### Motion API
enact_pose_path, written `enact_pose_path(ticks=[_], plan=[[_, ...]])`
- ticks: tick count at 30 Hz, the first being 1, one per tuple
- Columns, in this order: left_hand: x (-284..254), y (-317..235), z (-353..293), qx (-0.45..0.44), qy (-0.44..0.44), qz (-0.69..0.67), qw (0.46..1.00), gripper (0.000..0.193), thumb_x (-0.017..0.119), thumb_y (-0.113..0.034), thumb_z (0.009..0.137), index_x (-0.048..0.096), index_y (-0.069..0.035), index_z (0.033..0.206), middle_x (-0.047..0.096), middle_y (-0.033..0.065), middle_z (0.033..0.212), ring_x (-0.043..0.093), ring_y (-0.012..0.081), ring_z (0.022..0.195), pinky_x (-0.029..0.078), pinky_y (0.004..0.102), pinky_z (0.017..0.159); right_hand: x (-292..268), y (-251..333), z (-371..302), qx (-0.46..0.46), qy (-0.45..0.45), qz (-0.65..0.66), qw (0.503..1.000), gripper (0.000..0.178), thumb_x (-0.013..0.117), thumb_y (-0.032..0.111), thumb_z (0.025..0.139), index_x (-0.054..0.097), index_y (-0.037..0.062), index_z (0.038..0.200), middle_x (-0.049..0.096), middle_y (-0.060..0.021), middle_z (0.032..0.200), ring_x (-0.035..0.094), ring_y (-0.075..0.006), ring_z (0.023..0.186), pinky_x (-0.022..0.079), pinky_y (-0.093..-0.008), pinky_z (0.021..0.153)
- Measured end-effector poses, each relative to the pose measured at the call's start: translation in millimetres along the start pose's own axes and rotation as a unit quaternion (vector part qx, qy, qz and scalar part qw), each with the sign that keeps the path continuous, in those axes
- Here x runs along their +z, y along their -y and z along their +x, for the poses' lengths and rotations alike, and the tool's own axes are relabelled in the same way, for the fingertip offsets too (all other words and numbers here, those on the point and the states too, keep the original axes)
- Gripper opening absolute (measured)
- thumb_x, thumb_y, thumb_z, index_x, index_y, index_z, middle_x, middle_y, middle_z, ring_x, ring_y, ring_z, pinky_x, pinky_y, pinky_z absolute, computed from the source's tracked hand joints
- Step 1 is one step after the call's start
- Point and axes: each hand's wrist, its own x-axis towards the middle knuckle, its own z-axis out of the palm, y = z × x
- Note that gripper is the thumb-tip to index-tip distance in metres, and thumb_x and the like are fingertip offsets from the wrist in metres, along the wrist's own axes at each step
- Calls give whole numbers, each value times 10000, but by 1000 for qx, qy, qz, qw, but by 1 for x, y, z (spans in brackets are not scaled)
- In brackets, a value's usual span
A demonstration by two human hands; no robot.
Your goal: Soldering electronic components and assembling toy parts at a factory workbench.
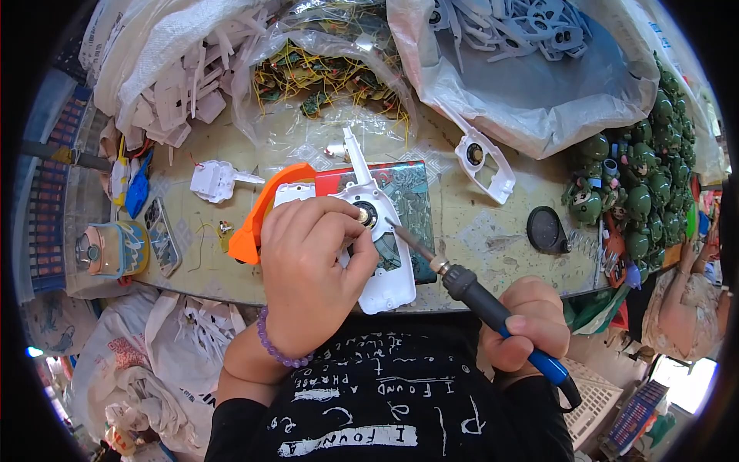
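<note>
My right hand [527, 327] is closed around the black and blue handle of a soldering iron [481, 296]. Its metal tip points left and reaches the white plastic housing [389, 289], beside the round black speaker [368, 214] set in it. My left hand [315, 262] lies over the housing's left side, thumb and fingers pinched at the speaker's edge. Whatever sits between those fingertips is hidden. Beneath the housing is a flat dark green and red block [416, 200]. An orange curved plastic piece [262, 212] stands just left of my left hand.
Another white housing with speaker [489, 165] lies right of centre, near a round black lid [545, 229]. Farther back are bags of white parts [531, 92] and wired circuit boards [327, 77]. Green figures [639, 185] crowd the right; a phone [162, 235] lies left.
</note>
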Motion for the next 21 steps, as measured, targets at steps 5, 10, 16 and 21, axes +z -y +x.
enact_pose_path(ticks=[5, 10, 16, 21], plan=[[-1, -2, 3, 5, 2, 21, 1000, 86, 676, -7, 679, 606, -22, 725, 648, 64, 846, 590, 252, 770, 429, 351, 713, -3, -11, 5, -32, 28, 72, 996, 222, 678, 145, 836, 540, 40, 974, 526, -23, 635, 490, -171, 470, 382, -296, 398], [0, -2, 1, 10, 2, 19, 1000, 87, 673, -1, 679, 604, -21, 727, 647, 64, 848, 589, 251, 766, 430, 349, 708, 7, -7, 9, -39, 16, 23, 999, 297, 534, 339, 952, 484, 56, 878, 450, -22, 585, 431, -155, 423, 348, -286, 390], [1, -1, 2, 10, 0, 21, 1000, 91, 676, 3, 677, 606, -26, 728, 647, 59, 861, 587, 247, 777, 430, 350, 715, 6, -7, 13, -34, 26, 28, 999, 295, 541, 337, 948, 495, 53, 886, 456, -21, 577, 425, -154, 411, 340, -293, 378], [1, -1, 1, 15, 1, 24, 1000, 95, 682, 0, 679, 611, -32, 733, 647, 53, 866, 583, 246, 790, 428, 351, 727, -3, -3, 23, -44, 95, 68, 992, 256, 721, 81, 736, 582, 33, 945, 511, -11, 627, 472, -154, 460, 346, -283, 389]])
